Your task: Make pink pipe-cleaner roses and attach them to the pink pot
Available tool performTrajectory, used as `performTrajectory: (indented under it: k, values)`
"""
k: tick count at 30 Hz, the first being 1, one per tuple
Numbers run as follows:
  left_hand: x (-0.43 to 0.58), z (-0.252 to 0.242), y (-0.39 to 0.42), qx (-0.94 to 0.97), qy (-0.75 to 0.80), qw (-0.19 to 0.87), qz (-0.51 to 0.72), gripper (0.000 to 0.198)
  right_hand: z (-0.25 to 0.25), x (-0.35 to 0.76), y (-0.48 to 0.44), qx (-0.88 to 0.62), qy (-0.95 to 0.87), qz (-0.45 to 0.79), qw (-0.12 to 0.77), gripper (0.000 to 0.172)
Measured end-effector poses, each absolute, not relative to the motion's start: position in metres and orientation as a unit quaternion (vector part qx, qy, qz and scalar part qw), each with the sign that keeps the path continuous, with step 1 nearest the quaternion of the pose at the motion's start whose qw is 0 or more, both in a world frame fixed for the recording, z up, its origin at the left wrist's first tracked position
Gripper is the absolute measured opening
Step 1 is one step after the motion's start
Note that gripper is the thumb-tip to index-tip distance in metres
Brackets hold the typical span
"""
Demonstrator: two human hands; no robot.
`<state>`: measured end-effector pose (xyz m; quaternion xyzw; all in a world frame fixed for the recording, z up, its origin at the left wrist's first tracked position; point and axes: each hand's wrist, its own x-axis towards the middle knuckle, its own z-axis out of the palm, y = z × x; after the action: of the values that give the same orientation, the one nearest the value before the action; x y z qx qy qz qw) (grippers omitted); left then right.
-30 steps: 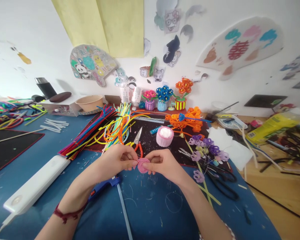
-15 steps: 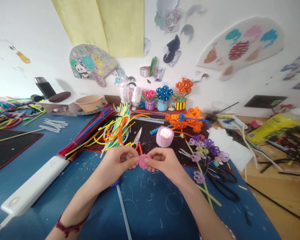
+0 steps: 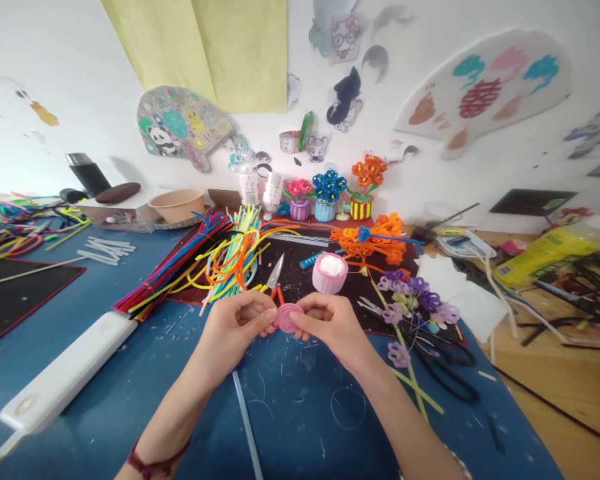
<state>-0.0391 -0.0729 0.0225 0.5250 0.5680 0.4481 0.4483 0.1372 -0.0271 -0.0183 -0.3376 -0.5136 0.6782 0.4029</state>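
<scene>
Between my two hands is a small flat pink coiled disc [image 3: 287, 319], which looks wound from pipe cleaner. My left hand [image 3: 245, 320] pinches its left edge between thumb and fingers. On the other side, my right hand [image 3: 326, 319] grips the right edge, thumb in front. Just beyond them stands a pink ribbed pot [image 3: 330, 275] with white filling at its top. Scissors [image 3: 276, 275] with red-orange handles lie behind the left fingertips. A pale translucent stick [image 3: 247, 423] lies on the table, its far end hidden by my left forearm.
Bundled pipe cleaners [image 3: 180, 257] and a white corded device [image 3: 70, 373] lie left. Purple flowers [image 3: 400, 313] and black-handled scissors [image 3: 445, 367] are at right. Orange flowers [image 3: 375, 240] lie behind, and potted pipe-cleaner flowers [image 3: 325, 193] stand against the wall.
The pink disc has turned slightly to show more of its coiled face and shifted a little right and up. My left forearm has moved slightly right, covering a blue piece by the stick.
</scene>
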Motion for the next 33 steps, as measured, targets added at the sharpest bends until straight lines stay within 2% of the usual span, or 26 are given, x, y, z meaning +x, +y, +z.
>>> performTrajectory:
  k: [10, 17, 22, 33]
  values:
    - [-0.021, 0.002, -0.082, 0.402, 0.567, 0.428, 0.578, 0.021, -0.021, 0.135, -0.03, -0.333, -0.514, 0.659, 0.437, 0.029]
    - [-0.007, -0.009, -0.086, 0.365, 0.571, 0.388, 0.625, 0.022, -0.021, 0.134, -0.031, -0.33, -0.505, 0.66, 0.448, 0.03]
    - [-0.001, -0.014, -0.088, 0.36, 0.571, 0.377, 0.634, 0.02, -0.017, 0.132, -0.033, -0.327, -0.487, 0.67, 0.455, 0.03]
    - [0.013, -0.014, -0.096, 0.389, 0.638, 0.283, 0.602, 0.02, -0.015, 0.13, -0.035, -0.341, -0.49, 0.647, 0.473, 0.027]
